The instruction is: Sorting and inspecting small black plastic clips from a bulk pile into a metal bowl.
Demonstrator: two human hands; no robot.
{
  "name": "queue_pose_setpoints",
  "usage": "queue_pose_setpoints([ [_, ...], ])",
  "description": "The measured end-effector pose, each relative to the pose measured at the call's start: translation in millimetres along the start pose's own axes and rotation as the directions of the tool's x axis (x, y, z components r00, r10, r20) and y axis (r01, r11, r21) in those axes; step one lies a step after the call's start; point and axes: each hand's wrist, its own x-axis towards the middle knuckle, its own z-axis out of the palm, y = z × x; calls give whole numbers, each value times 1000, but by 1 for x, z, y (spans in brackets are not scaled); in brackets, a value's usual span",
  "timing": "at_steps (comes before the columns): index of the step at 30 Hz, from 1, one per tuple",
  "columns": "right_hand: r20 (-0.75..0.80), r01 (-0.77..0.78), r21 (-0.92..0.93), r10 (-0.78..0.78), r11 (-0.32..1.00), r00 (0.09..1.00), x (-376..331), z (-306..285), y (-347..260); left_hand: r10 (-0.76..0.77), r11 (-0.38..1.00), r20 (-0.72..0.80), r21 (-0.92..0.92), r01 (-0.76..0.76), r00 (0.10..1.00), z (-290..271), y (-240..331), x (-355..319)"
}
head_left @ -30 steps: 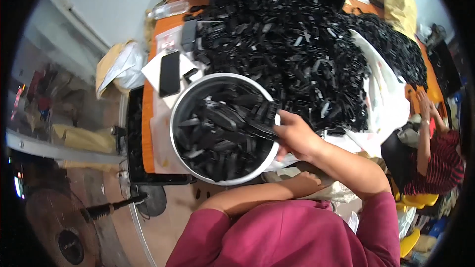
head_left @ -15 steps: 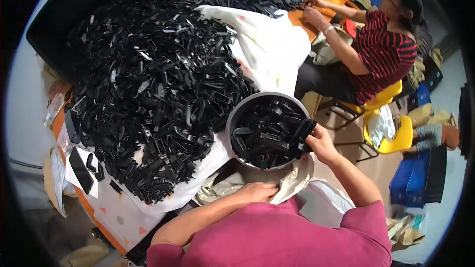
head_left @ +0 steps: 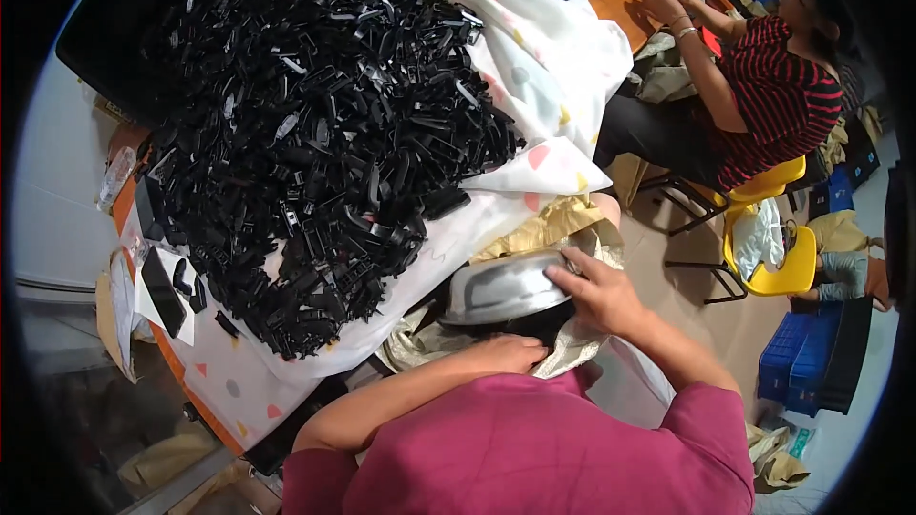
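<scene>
From my remote seat I see the basin (head_left: 504, 288) tipped at the sack's (head_left: 578, 347) mouth, beside the tabletop (head_left: 622, 21) with its black pieces (head_left: 315, 124). It lies just left of the right hand (head_left: 609, 299), the nearer one, whose fingers pinch its right end; its long axis slants up rightward. The left hand's (head_left: 508, 355) fingers are partly hidden, so I cannot tell their state.

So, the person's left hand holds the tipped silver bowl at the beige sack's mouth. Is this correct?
No, the hand is wrong: the head view shows the right hand holding the tipped silver bowl at the beige sack's mouth.
</scene>
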Motion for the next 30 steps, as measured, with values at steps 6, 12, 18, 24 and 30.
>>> queue_pose_setpoints([
  [6, -295, 240, -120, -265, 963, 918, -11, 11, 12, 33, 989, -196, -137, -61, 980, 16, -21, 6],
  [12, -292, -29, 258, 107, 966, 951, -7, -11, 13, 417, 909, -634, 310, -280, 651, 50, -73, 42],
  [18, 143, -228, 850, 208, 476, 968, 83, 3, -76, 6, 999, -581, 43, 24, 814, 35, -68, 23],
  [24, 640, -641, 766, -165, 53, 751, 212, 88, -282, -223, 975, -762, -178, 133, 609, 46, -67, 12],
  [30, 673, -616, 738, -234, 276, 701, 237, 137, -290, -494, 869, -809, -466, 166, 318, 43, -44, -42],
])
